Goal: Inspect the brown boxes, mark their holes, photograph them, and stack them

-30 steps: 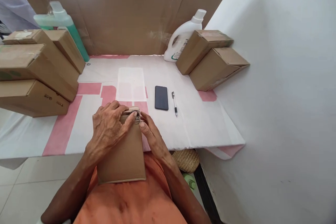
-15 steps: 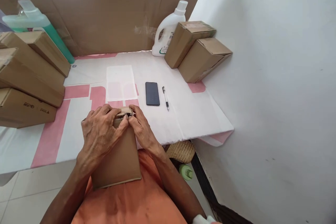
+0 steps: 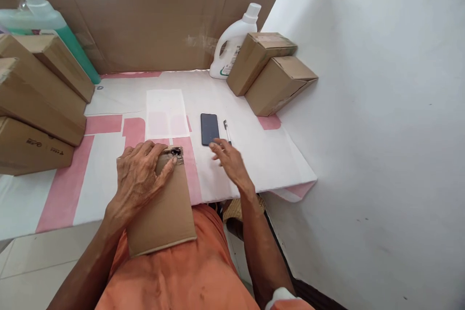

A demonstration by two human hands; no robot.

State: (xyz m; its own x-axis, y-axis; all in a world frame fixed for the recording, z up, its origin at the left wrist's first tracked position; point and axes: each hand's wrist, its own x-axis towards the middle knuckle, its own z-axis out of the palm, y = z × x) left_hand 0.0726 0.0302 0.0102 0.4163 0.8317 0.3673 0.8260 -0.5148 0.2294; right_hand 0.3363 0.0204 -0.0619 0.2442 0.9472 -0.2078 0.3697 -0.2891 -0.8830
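A brown cardboard box leans between the table's front edge and my body. My left hand grips its top end, fingers over the far edge and thumb beside a torn, dark hole in the corner. To the right, my right hand is off the box with loosely spread fingers and nothing visible in them. Its fingertips are near the lower edge of a dark phone and cover the lower part of a pen. Whether they touch either one I cannot tell.
Several cardboard boxes and a green-liquid bottle stand at the left. A white jug and two more boxes stand at the back right, near the white wall. White paper lies on the table.
My right hand has let go of the box's top corner and moved right, toward the phone and pen. The torn corner now shows. My left hand keeps its hold.
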